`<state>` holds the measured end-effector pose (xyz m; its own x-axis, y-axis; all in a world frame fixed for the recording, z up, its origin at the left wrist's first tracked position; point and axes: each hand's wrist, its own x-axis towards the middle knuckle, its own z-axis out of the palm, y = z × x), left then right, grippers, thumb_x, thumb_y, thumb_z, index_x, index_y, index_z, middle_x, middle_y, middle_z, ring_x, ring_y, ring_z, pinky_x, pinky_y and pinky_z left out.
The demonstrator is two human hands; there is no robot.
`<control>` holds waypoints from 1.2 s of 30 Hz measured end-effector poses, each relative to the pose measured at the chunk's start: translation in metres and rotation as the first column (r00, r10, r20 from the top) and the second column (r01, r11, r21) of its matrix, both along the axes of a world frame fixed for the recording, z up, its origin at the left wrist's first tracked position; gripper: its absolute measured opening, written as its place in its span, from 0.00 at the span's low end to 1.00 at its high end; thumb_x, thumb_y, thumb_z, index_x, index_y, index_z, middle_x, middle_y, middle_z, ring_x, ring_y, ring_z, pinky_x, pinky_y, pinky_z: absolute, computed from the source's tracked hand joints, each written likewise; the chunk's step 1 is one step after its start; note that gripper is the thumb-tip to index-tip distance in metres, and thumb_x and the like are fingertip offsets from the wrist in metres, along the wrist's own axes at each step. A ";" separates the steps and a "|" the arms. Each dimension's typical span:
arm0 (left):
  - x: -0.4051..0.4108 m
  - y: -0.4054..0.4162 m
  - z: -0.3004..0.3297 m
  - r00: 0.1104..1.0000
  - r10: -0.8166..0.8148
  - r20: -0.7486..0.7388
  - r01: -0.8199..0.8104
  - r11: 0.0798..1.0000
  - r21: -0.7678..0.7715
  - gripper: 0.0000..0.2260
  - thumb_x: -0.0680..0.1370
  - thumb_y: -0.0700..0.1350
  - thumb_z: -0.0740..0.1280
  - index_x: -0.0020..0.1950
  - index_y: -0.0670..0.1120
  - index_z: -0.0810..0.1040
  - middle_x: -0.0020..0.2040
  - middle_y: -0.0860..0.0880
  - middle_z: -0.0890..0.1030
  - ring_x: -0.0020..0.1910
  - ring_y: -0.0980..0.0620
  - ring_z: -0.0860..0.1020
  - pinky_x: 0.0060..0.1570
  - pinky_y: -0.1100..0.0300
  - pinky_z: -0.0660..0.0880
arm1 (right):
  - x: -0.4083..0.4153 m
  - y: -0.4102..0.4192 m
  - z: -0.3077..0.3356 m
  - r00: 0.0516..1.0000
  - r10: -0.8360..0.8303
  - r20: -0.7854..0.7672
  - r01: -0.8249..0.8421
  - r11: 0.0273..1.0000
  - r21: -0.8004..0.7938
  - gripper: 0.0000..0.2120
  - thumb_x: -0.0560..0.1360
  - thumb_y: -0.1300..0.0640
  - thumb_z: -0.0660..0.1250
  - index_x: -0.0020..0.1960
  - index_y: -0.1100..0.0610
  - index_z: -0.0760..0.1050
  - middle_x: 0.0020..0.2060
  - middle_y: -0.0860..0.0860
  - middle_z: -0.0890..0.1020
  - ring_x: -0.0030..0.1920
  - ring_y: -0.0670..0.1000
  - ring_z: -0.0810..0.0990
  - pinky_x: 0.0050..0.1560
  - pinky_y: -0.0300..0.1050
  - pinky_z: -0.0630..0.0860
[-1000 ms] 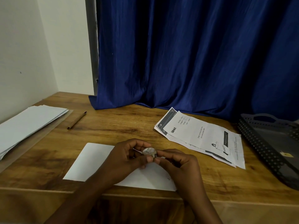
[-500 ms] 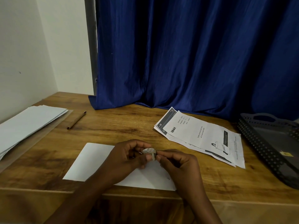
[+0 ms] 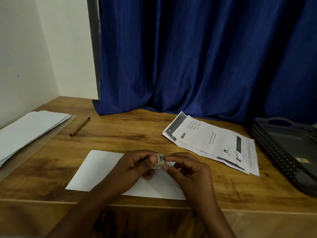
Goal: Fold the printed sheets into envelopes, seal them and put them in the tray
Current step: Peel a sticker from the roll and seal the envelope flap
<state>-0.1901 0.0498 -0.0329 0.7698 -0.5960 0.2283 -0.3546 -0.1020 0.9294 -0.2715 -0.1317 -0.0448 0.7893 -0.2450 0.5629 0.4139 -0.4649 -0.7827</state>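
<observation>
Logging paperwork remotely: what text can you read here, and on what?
"blinkit": top white printed sheet of the stack.
"2A": grey header of the sheet beneath.
Other lines on those sheets: too small to read.
Yellow tag in the dark perforated plastic tray: unreadable.
Small tape roll print: blurred.

The tabletop (image 3: 130, 134) is grained wood with a low sheen; the printed sheets (image 3: 212, 143) are matt paper; the curtain (image 3: 205, 57) is satiny blue cloth; the tray (image 3: 267, 148) at the right edge is dark perforated plastic.
</observation>
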 end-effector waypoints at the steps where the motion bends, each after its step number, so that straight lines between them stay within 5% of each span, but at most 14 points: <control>1: 0.000 0.000 0.000 1.000 -0.004 0.002 0.004 1.000 0.000 0.17 0.79 0.51 0.61 0.60 0.45 0.83 0.43 0.44 0.85 0.39 0.49 0.83 0.42 0.61 0.79 | 0.000 0.000 0.000 1.000 0.005 0.001 -0.005 1.000 0.005 0.11 0.67 0.43 0.74 0.50 0.39 0.84 0.47 0.39 0.85 0.41 0.48 0.83 0.37 0.36 0.78; 8: 0.001 0.001 -0.001 1.000 -0.008 0.018 0.008 1.000 -0.024 0.17 0.77 0.52 0.64 0.64 0.49 0.80 0.43 0.46 0.85 0.41 0.46 0.84 0.42 0.60 0.80 | 0.003 -0.003 0.000 0.991 0.025 -0.133 -0.009 0.993 0.116 0.10 0.70 0.40 0.70 0.51 0.33 0.82 0.48 0.40 0.86 0.43 0.47 0.85 0.45 0.46 0.83; 12: 0.002 0.000 -0.002 1.000 0.004 0.014 -0.003 1.000 -0.025 0.18 0.76 0.52 0.66 0.66 0.54 0.79 0.44 0.48 0.86 0.42 0.46 0.84 0.42 0.58 0.81 | 0.003 -0.002 0.002 0.982 0.063 -0.180 -0.046 0.994 0.099 0.14 0.72 0.41 0.68 0.56 0.39 0.84 0.46 0.43 0.86 0.43 0.48 0.84 0.44 0.46 0.81; 14: 0.001 0.001 -0.001 1.000 0.008 0.007 -0.008 1.000 -0.024 0.19 0.75 0.52 0.67 0.66 0.54 0.78 0.45 0.49 0.86 0.42 0.46 0.84 0.42 0.58 0.81 | 0.003 -0.003 0.000 0.978 0.059 -0.201 -0.039 0.994 0.098 0.10 0.73 0.44 0.71 0.53 0.39 0.85 0.45 0.42 0.86 0.42 0.48 0.83 0.42 0.41 0.80; 18: 0.000 0.000 0.000 1.000 0.008 0.017 -0.008 1.000 -0.004 0.16 0.78 0.47 0.68 0.66 0.55 0.78 0.46 0.54 0.86 0.43 0.50 0.84 0.41 0.61 0.80 | 0.004 -0.004 0.000 0.976 0.053 -0.210 -0.021 0.989 0.149 0.04 0.72 0.48 0.74 0.46 0.43 0.85 0.41 0.46 0.87 0.38 0.53 0.83 0.39 0.49 0.81; 24: -0.001 -0.001 0.000 1.000 0.028 -0.005 -0.028 1.000 -0.004 0.15 0.80 0.41 0.69 0.65 0.55 0.79 0.47 0.57 0.86 0.43 0.51 0.84 0.40 0.62 0.80 | 0.004 -0.006 0.001 0.981 0.072 -0.180 -0.036 0.980 0.198 0.06 0.74 0.58 0.75 0.44 0.47 0.84 0.37 0.49 0.86 0.35 0.48 0.83 0.37 0.39 0.79; 36: 0.003 -0.003 -0.001 0.997 0.076 -0.013 -0.077 0.996 -0.035 0.13 0.78 0.45 0.70 0.62 0.51 0.80 0.45 0.52 0.85 0.41 0.48 0.85 0.40 0.61 0.80 | 0.002 -0.006 0.005 0.983 0.146 -0.112 -0.112 0.958 0.263 0.03 0.72 0.60 0.75 0.42 0.52 0.84 0.35 0.52 0.86 0.34 0.48 0.83 0.37 0.36 0.77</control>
<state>-0.1874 0.0464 -0.0344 0.8157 -0.5269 0.2388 -0.3357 -0.0949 0.9372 -0.2696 -0.1382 -0.0399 0.8856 -0.2578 0.3864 0.3447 -0.1929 -0.9187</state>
